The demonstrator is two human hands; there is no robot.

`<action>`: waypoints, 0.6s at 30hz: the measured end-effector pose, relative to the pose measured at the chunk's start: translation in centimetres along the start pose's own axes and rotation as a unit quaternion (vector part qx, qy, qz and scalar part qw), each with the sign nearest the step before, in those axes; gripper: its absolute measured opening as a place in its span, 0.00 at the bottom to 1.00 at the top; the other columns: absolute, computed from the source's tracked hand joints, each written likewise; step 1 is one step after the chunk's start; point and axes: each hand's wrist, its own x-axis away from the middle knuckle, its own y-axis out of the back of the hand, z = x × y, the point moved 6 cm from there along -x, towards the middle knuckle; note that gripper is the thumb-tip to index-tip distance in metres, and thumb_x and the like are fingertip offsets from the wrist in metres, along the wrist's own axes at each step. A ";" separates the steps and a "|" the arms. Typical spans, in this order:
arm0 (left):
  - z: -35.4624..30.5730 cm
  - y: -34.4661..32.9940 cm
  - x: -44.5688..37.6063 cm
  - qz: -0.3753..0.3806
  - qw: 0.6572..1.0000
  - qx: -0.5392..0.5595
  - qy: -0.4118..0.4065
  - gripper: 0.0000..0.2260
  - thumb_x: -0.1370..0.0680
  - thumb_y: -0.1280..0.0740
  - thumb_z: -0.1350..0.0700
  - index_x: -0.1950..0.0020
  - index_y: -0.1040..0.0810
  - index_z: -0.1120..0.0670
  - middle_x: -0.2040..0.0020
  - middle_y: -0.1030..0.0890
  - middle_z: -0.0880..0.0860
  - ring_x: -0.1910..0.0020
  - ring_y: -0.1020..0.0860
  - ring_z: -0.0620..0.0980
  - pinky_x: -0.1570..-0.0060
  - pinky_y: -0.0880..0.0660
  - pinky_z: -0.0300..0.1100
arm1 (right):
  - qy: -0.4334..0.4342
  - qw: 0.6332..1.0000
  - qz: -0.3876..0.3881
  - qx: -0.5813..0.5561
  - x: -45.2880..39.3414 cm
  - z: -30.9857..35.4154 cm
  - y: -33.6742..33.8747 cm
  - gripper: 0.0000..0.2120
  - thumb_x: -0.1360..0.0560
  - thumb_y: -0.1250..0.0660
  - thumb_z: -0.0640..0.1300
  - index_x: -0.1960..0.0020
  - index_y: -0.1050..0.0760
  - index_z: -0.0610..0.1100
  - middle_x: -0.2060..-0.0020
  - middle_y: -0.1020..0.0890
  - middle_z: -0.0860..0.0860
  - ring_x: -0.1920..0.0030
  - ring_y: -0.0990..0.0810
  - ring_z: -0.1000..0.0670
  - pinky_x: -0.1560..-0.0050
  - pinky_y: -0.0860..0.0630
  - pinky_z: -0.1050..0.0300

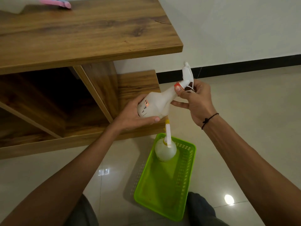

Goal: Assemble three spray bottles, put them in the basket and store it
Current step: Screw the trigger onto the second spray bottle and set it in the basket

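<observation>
While the left hand (140, 115) cups the rounded base of a white spray bottle (156, 103), closed around it from below, the right hand (193, 97) pinches the neck where the orange collar (177, 84) meets the white trigger head (187, 74), thumb and fingers closed on that joint. The bottle is held tilted in the air, base toward the person's left and nozzle up to the right, in front of the lower shelf of a wooden table (91, 30) and above the far end of the green basket (164, 176). That basket sits on the tiled floor (252, 111) between the person's knees, and one assembled bottle with a yellow collar (165, 150) stands upright at its far end. The step in hand looks like screwing the trigger head onto this second bottle. Judging by its translucent thin walls and seemingly empty body, the bottle should be light and somewhat squeezable, so a firm but gentle hold on the broad base suits it, with the turning done at the stiff collar rather than the thin trigger lever, which could flex or snap. The smooth plastic may slip if gripped only by fingertips. A third bottle is not in view.
</observation>
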 end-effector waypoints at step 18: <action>-2.6 -5.2 7.0 0.192 0.955 -0.222 -0.038 0.36 0.41 0.22 0.23 0.39 0.22 0.38 0.45 0.16 0.36 0.47 0.20 0.35 0.52 0.22 0.40 | 0.114 0.959 0.100 0.239 9.8 -1.2 2.5 0.14 0.27 0.20 0.42 0.47 0.19 0.36 0.52 0.15 0.43 0.50 0.14 0.43 0.58 0.14 0.40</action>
